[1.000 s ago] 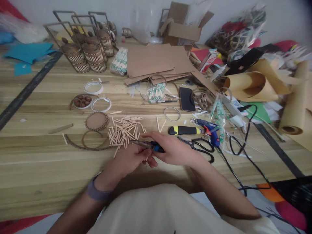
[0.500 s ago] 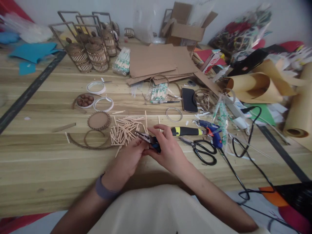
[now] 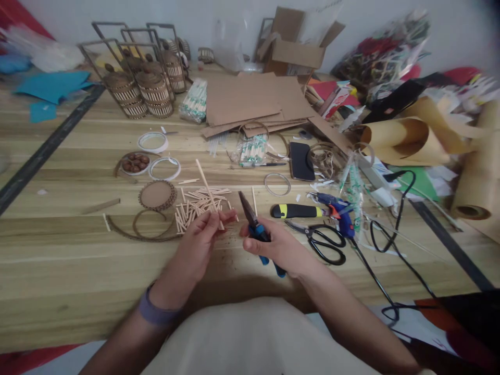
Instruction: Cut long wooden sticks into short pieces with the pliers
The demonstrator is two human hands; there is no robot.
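While the left hand [image 3: 199, 234] pinches a wooden stick [image 3: 204, 181] near one end, seemingly to keep its length clear, the right hand [image 3: 284, 247] wraps around blue-handled pliers [image 3: 259, 232] beside short sticks [image 3: 189, 214] piled on the tabletop [image 3: 101, 281].

From one head-worn camera we look forward and down — the worktable [image 3: 78, 281] near across mid-frame, the wall [image 3: 195, 21] farther, up top.
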